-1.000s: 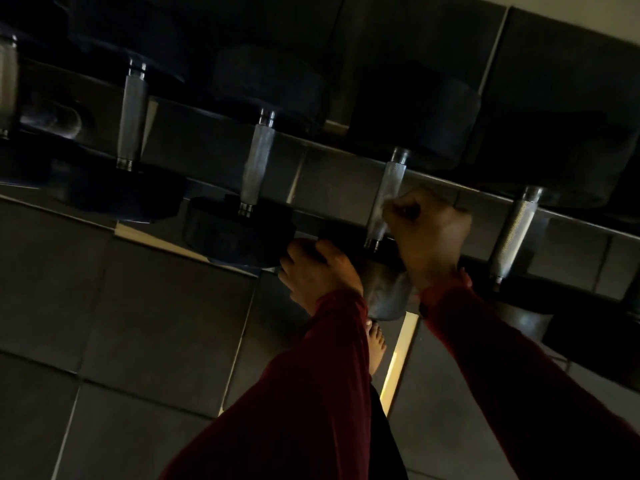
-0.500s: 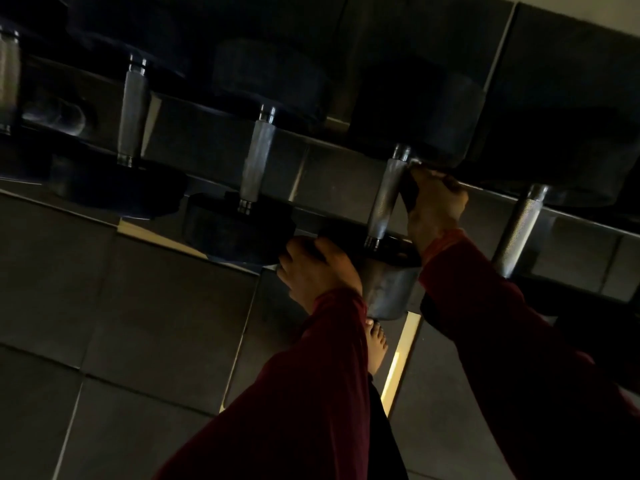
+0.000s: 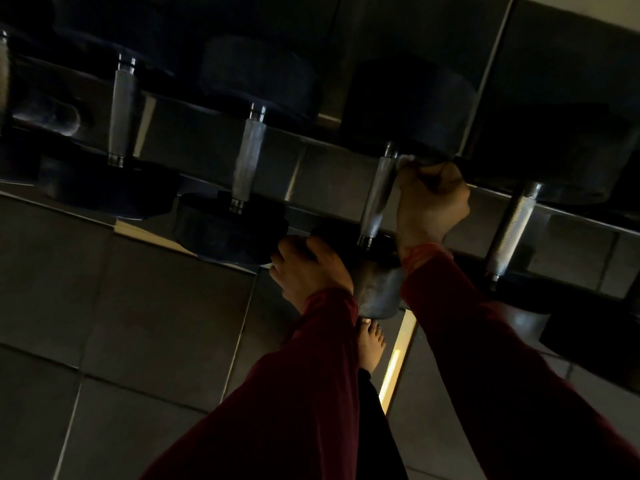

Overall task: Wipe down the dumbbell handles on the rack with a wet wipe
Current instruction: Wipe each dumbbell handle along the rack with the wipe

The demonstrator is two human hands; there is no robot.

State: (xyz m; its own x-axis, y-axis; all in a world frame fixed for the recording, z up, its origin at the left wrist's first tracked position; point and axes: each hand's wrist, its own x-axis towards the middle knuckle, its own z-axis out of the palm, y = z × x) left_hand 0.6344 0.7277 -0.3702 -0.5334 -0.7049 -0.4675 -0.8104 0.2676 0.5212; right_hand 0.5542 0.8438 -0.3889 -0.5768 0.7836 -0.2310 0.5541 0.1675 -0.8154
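Several dumbbells lie in a row on a dark rack (image 3: 332, 174), their silver handles pointing toward me. My right hand (image 3: 431, 202) is curled round the far end of the third handle (image 3: 377, 199), holding a pale wet wipe (image 3: 407, 161) against it just below the far weight head. My left hand (image 3: 308, 268) grips the near black head (image 3: 374, 289) of the same dumbbell. Neighbouring handles show to the left (image 3: 249, 161) and right (image 3: 512, 226).
Dark tiled floor (image 3: 121, 323) spreads below the rack. My bare foot (image 3: 370, 344) stands beside a bright strip of light (image 3: 394, 368) under the rack. Black dumbbell heads (image 3: 228, 226) jut out along the rack's near edge. The scene is dim.
My right hand has slid from the near part of the handle up to its far end with the wipe. My left hand has stayed on the near head.
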